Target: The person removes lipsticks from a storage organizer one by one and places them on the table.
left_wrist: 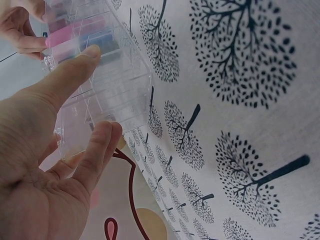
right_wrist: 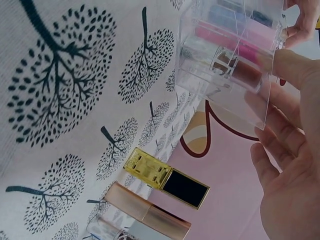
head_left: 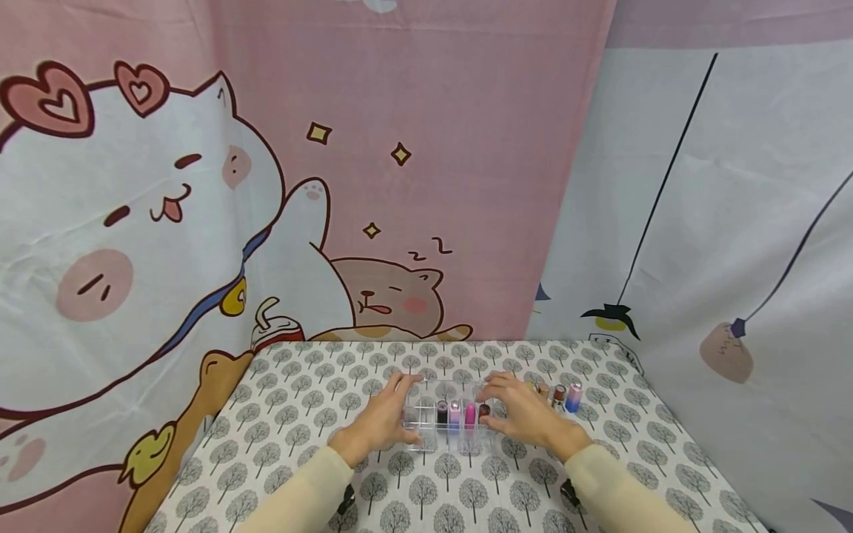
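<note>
A clear plastic lipstick case (head_left: pixel 420 438) with divided compartments lies on the cloth in front of me. Standing in it are a black lipstick (head_left: pixel 443 414), a pink-and-blue lipstick (head_left: pixel 455 416), a magenta lipstick (head_left: pixel 469 416) and a brown-capped lipstick (head_left: pixel 484 410). My left hand (head_left: pixel 378 420) holds the case's left end, thumb at the near side and fingers at the far side. At the other end, my right hand (head_left: pixel 531 412) spans the case the same way; in the right wrist view its thumb lies close by the brown-capped lipstick (right_wrist: pixel 247 74).
Several lipsticks stand right of my right hand, among them a yellow one with a black cap (right_wrist: pixel 165 177), a rose-gold one (right_wrist: pixel 147 211) and another pink-and-blue one (head_left: pixel 574 397). Tree-print cloth (head_left: pixel 400 488) covers the table. Cartoon-printed curtains (head_left: pixel 466 185) hang behind it.
</note>
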A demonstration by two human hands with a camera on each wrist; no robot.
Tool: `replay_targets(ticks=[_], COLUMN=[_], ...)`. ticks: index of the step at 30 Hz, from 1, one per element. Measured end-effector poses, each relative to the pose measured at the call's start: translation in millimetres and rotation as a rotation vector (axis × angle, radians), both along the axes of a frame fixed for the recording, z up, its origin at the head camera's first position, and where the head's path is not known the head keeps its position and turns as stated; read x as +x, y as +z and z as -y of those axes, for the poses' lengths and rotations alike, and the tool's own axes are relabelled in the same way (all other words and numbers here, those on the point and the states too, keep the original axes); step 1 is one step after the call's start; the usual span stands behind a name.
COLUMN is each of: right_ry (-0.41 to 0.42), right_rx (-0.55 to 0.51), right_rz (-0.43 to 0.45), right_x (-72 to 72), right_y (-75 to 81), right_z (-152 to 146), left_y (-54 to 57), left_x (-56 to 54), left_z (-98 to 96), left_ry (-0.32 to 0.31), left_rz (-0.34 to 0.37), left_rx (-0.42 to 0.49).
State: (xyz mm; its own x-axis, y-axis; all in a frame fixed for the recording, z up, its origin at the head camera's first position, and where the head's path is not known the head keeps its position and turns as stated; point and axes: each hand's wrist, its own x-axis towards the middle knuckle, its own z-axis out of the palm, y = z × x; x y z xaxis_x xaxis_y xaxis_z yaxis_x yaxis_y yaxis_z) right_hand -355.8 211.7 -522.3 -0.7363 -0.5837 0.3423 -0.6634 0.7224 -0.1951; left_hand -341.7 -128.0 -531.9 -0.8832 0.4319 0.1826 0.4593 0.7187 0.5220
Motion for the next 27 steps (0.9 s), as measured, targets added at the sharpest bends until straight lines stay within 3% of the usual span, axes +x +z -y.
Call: replay_targets(ticks=[18,27], right_ry=[-0.055,-0.033], right_rx=[-0.064,-0.068], right_rz=[0.077,0.017], right_x=[0.3,-0.7], right_y=[-2.6,-2.7], right_z=[4.0,3.3], left_y=[3.4,2.7], left_x=[1.9,2.3], left_z=[0.1,-0.3], left_ry=[0.000,0.006], left_rz=[0.012,0.011], left_rx=[0.016,0.007])
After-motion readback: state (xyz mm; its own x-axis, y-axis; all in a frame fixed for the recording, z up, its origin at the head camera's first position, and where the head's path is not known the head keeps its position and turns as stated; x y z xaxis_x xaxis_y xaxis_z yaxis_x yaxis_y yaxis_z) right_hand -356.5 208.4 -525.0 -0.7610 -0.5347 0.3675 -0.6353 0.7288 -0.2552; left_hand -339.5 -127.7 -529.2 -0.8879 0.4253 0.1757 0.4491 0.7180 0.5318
